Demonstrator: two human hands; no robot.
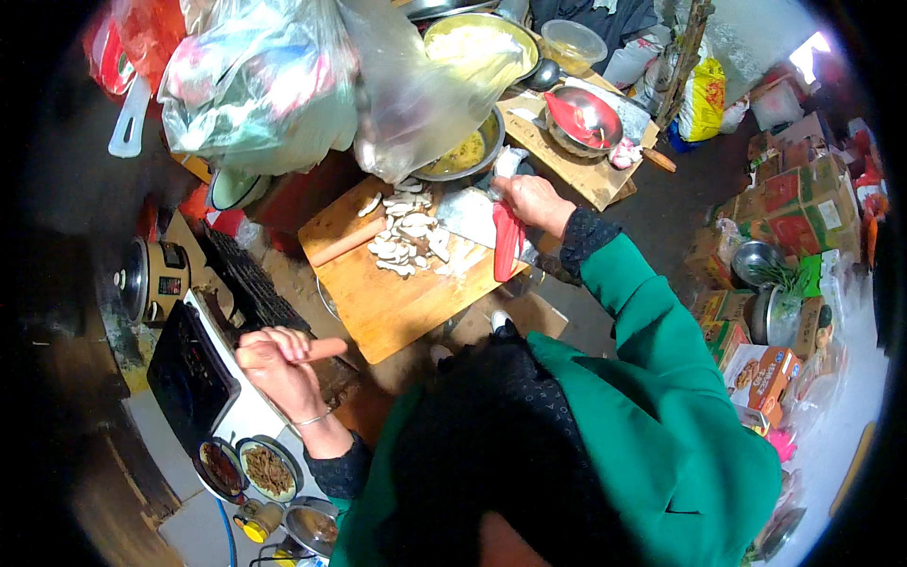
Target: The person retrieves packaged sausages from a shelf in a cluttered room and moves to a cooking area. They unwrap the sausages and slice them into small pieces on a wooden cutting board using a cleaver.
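Note:
My left hand (pixel 273 365) is closed around a pinkish sausage (pixel 326 349), beside the white counter on the left. My right hand (pixel 531 202) is curled at the far right corner of a wooden cutting board (pixel 397 312). A red plastic wrapper (pixel 504 244) hangs just below its fingers, and crumpled clear plastic (pixel 509 161) shows above them. Its grip is partly hidden. A broad grey blade (pixel 464 212), apparently a cleaver, lies on the board beside this hand, its handle out of sight. Sliced white mushrooms (pixel 407 237) are heaped on the board next to a second sausage (pixel 348 242).
Beyond the board stands a metal bowl of yellow liquid (pixel 457 159), partly behind hanging plastic bags (pixel 262 92). A steel bowl with red plastic (pixel 584 122) sits on another board (pixel 553 152). An induction cooker (pixel 188 375) and dishes of food (pixel 268 469) are at left; cartons (pixel 808 205) at right.

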